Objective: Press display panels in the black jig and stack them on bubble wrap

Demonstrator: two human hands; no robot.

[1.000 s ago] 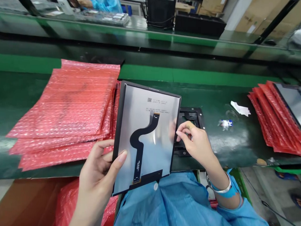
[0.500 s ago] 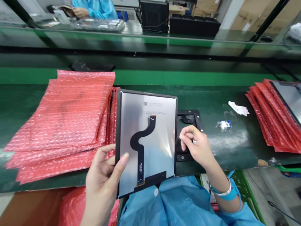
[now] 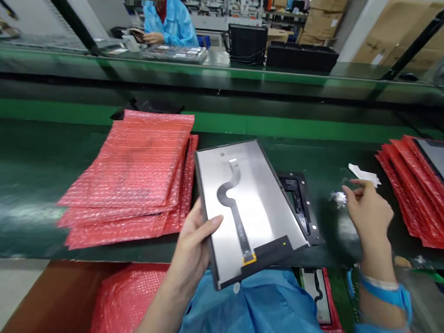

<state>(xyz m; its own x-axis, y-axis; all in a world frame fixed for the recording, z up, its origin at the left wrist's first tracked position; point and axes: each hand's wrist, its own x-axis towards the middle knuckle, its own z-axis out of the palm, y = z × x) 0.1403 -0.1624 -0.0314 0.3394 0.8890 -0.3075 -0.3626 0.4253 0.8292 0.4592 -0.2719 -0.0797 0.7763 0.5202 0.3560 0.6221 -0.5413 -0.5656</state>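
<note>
My left hand [image 3: 193, 248] grips a display panel [image 3: 257, 187] by its left edge, thumb on the silvery back. The panel is tilted, its far end turned left, and a dark S-shaped flex cable [image 3: 235, 210] runs down its back to a black strip at the near end. My right hand [image 3: 369, 210] is over the bench at the right, thumb and forefinger pinched together beside crumpled clear film scraps [image 3: 339, 199]. Whatever it may hold is too small to make out. A black frame fixture [image 3: 303, 203] lies on the bench, partly hidden behind the panel.
Red bubble-wrap sleeves [image 3: 137, 173] are stacked at left; more sleeves [image 3: 410, 192], with a panel on top, lie at right. A white paper scrap [image 3: 363, 175] lies on the green bench [image 3: 25, 179]. Across the shelf, another person [image 3: 172, 24] in blue works.
My right hand has moved right, from beside the panel to the film scraps. The panel has rotated in my left hand, its far end swinging left. The camera view has shifted too.
</note>
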